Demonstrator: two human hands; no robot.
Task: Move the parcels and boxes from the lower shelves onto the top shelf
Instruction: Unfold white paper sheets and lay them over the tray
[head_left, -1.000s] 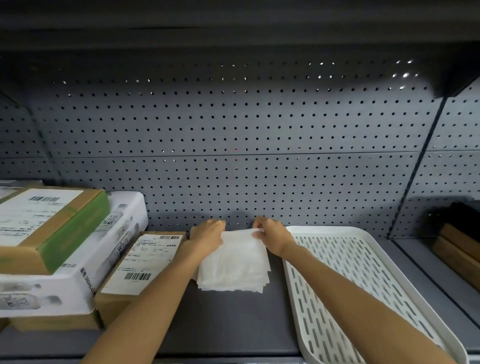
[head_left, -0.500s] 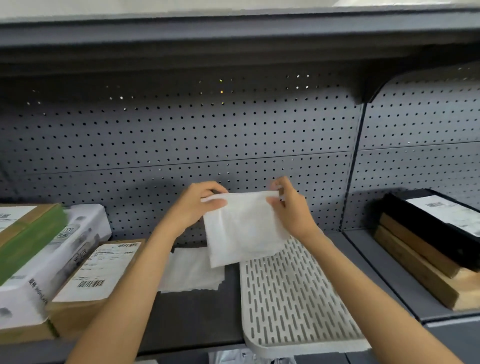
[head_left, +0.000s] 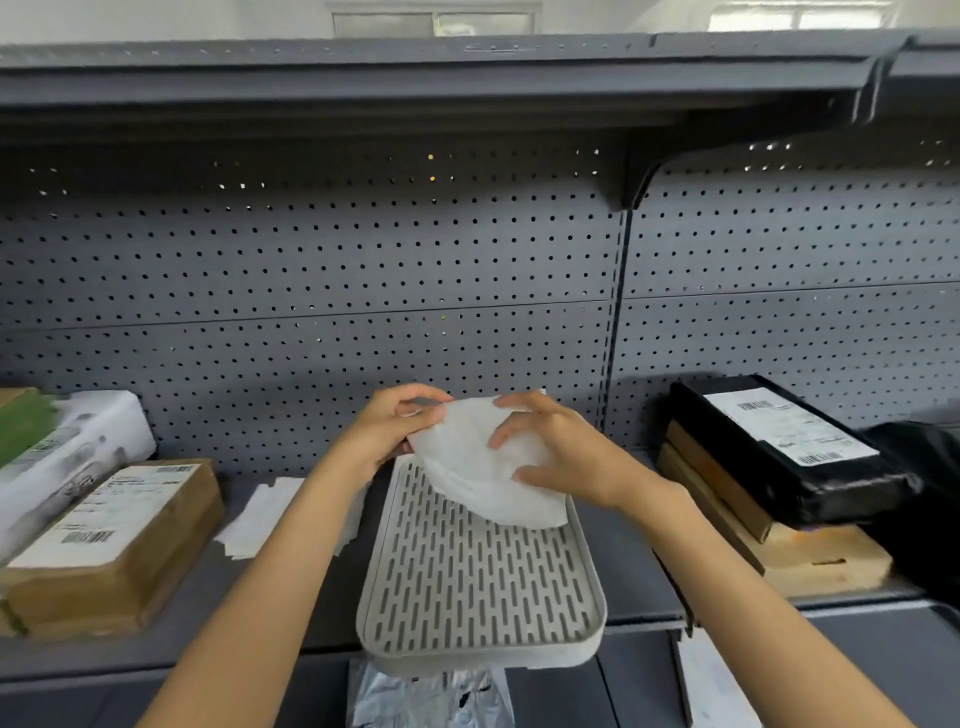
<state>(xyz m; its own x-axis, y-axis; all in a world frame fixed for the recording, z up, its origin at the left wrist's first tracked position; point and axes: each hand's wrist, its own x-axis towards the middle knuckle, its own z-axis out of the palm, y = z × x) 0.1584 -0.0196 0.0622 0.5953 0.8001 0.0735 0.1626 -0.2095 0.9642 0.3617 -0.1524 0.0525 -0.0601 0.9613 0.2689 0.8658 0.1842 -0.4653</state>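
- A dark grey metal shelf (head_left: 623, 561) runs below a perforated back panel (head_left: 363, 270); window light shows above the top shelf (head_left: 467, 57).
- One white slotted tray (head_left: 483, 582) lies mid-shelf, overhanging the front edge.
- Left of the tray: one brown labelled box (head_left: 114, 545) and one white box (head_left: 67, 457), with loose white sheets (head_left: 265, 514) between.
- Right of the tray: one black parcel (head_left: 779, 447) on stacked brown boxes (head_left: 779, 545).
- Above the tray's far end, the left hand (head_left: 384, 431) and right hand (head_left: 561, 457) both have fingers pinched on one white padded pouch (head_left: 478, 467).

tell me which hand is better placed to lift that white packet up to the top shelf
Right. The right hand spreads over the white packet with a broad grip; the left hand only pinches its upper left edge.
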